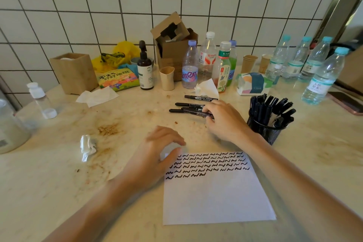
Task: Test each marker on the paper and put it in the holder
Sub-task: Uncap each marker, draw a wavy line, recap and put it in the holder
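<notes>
A white sheet of paper [216, 196] lies on the counter in front of me, its upper part filled with rows of black squiggles. Several black markers [188, 107] lie side by side beyond it. My right hand [224, 122] reaches over their right ends, with fingers curled around the nearest marker [186, 111]. My left hand [159, 155] rests on the paper's top left corner, its fingers loosely bent. A black mesh holder [265, 131] packed with several markers stands at the right of my right hand.
Bottles [190, 65], a cardboard box [172, 45], paper cups [167, 77] and a tissue pack [253, 83] crowd the back by the tiled wall. A crumpled tissue [87, 146] lies left of my left hand. A wooden box [74, 72] stands back left, a phone [345, 102] at the right edge.
</notes>
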